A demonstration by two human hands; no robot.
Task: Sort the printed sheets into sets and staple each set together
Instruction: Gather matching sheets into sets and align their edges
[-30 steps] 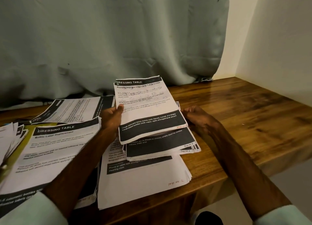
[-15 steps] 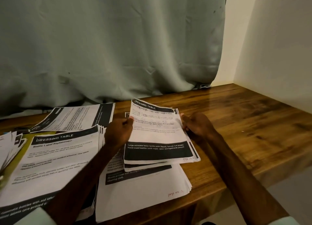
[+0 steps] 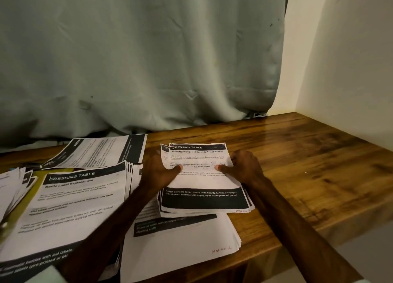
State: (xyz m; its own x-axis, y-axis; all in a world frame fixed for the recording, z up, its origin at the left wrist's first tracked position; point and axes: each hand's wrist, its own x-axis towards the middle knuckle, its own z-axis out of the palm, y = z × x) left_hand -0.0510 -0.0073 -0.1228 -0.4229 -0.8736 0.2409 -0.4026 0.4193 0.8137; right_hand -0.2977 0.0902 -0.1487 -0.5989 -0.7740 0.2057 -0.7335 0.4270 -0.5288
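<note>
Pinching grip: left hand (image 3: 159, 173), right hand (image 3: 245, 165) hold sheet set (image 3: 202, 184), lowered onto pile (image 3: 180, 245).

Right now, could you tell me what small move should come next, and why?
Probably square the held set: the left hand and right hand grip its sides, thumbs on top, yet a lower sheet pokes out at its upper left, so edges look misaligned.

White middle stack (image 3: 202, 177): black header, black band at near end, white lettering on black. Same white and black on left pile (image 3: 74, 208). White near pile (image 3: 170, 255), small red handwriting (image 3: 221, 250) at right corner. Warm brown table (image 3: 308, 165), darker grain streaks. Plain grey-green curtain (image 3: 138, 59). Cream wall (image 3: 350, 59). Yellow-olive patch (image 3: 32, 194) at left.
</note>
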